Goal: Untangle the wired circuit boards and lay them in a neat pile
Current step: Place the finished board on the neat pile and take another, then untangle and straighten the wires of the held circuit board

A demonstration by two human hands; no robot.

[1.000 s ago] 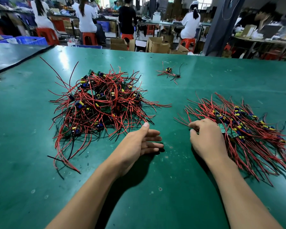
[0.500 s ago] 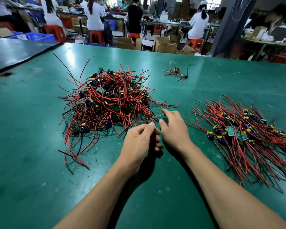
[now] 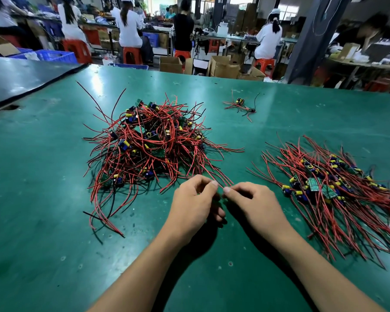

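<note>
A tangled heap of circuit boards with red and black wires (image 3: 149,145) lies left of centre on the green table (image 3: 32,199). On the right, a flatter pile of boards with wires laid in one direction (image 3: 329,188) fans out. Just below the heap's near edge, my left hand (image 3: 194,203) and my right hand (image 3: 254,206) meet fingertip to fingertip. Both pinch the ends of red wires that trail out of the heap. The board on those wires is hidden in the heap.
One stray wired board (image 3: 240,105) lies alone toward the far side of the table. A darker table (image 3: 20,79) adjoins at the far left. Beyond the far edge are cardboard boxes (image 3: 223,66), red stools and several seated people.
My right hand left the sorted pile and crossed left to the heap. Both hands now pinch wire ends at the heap's near edge.
</note>
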